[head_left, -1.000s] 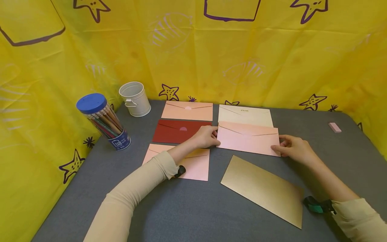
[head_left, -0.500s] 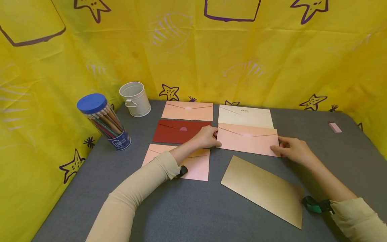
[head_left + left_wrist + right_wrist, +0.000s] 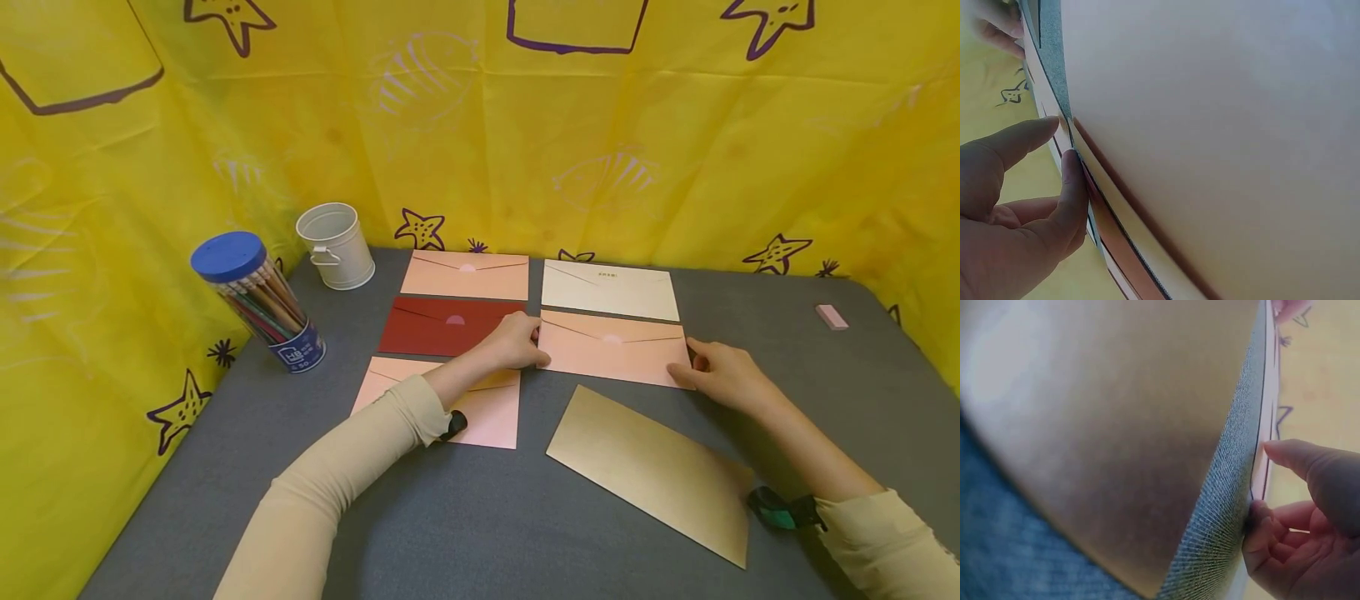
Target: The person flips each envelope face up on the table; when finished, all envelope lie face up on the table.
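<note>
A pale pink envelope (image 3: 611, 350) lies between my two hands, flap side up, just below the cream envelope (image 3: 611, 292). At its left edge my left hand (image 3: 513, 340) pinches it between thumb and fingers. My right hand (image 3: 723, 375) pinches the lower right end in the same way. Close up, the left wrist view has the left thumb and fingers (image 3: 1072, 181) at the envelope's edge; the right wrist view has the right thumb and fingers (image 3: 1263, 534) on its other end. A gold envelope (image 3: 652, 475) lies slanted in front, its plain side up.
To the left lie a peach envelope (image 3: 465, 279), a dark red envelope (image 3: 427, 325) and another pink envelope (image 3: 487, 417), partly under my left arm. A white bucket (image 3: 341, 254) and a blue-lidded pencil tub (image 3: 262, 300) stand back left. A pink eraser (image 3: 831, 317) lies far right.
Both hands have brought the pink envelope slightly down and toward me. Its top edge has slid off the cream envelope, which now shows whole. The other things have stayed put.
</note>
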